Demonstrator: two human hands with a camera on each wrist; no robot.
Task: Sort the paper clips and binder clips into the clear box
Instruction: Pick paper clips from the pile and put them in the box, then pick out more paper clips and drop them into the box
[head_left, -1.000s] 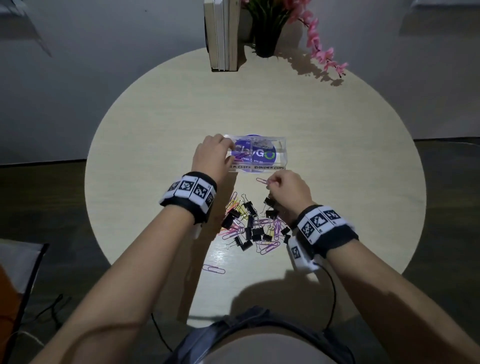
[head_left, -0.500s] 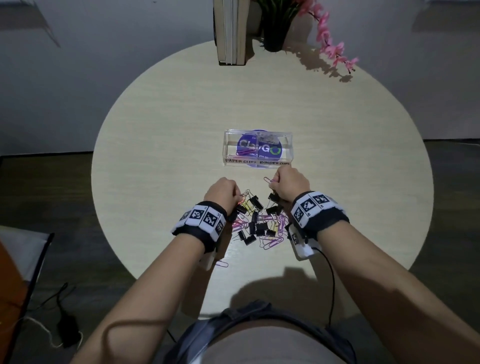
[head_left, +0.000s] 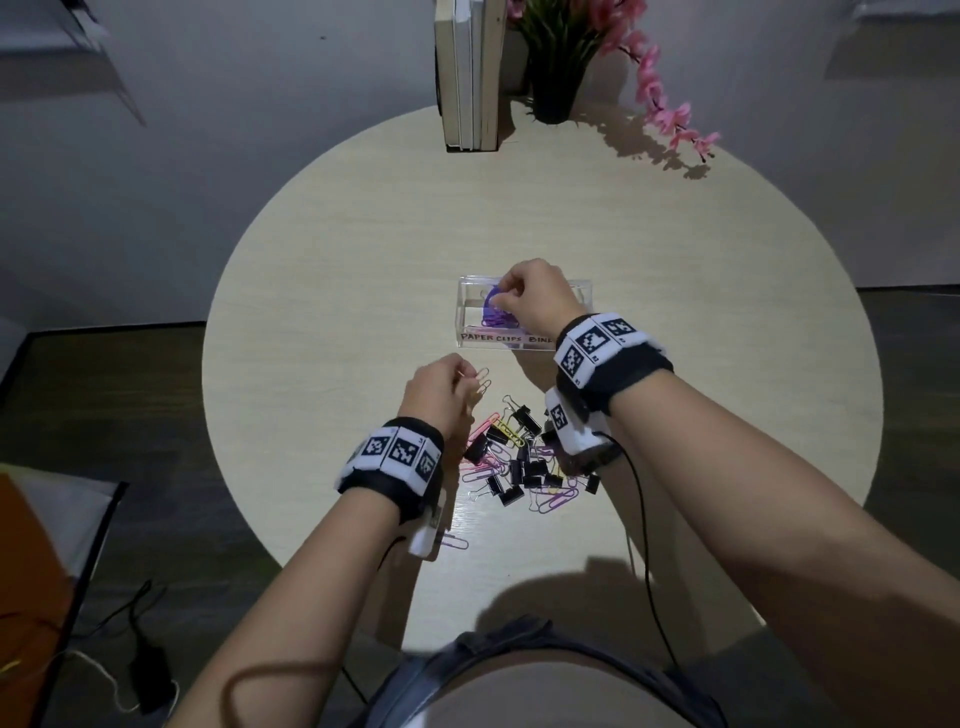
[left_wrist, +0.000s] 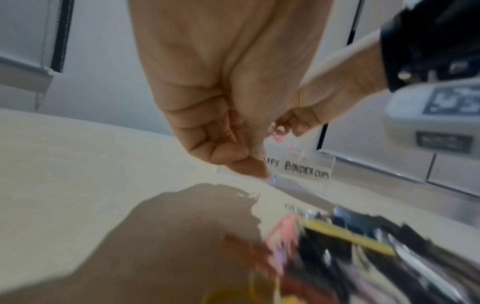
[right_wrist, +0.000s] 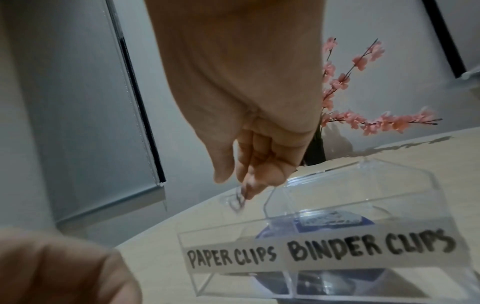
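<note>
The clear box (head_left: 470, 340), labelled PAPER CLIPS and BINDER CLIPS (right_wrist: 311, 253), stands mid-table. My right hand (head_left: 506, 297) hovers over its left, paper-clip compartment and pinches a purple paper clip (right_wrist: 237, 200) between thumb and fingertips (right_wrist: 253, 190). My left hand (head_left: 465, 382) is nearer me, left of the box, and pinches two pale paper clips (head_left: 483, 381); its fingers (left_wrist: 226, 152) are curled tight. A mixed pile of black binder clips and pink, purple and yellow paper clips (head_left: 519, 460) lies between my wrists. One purple paper clip (head_left: 456, 543) lies apart by my left wrist.
The round pale wooden table (head_left: 311, 260) holds upright books (head_left: 470, 78) and a dark pot with pink blossoms (head_left: 670, 119) at its far edge. A cable (head_left: 644, 545) runs from my right wrist off the near edge. Cables lie on the floor at lower left.
My right hand rose from the pile to the box's left compartment with a paper clip. My left hand lifted off the pile holding two paper clips.
</note>
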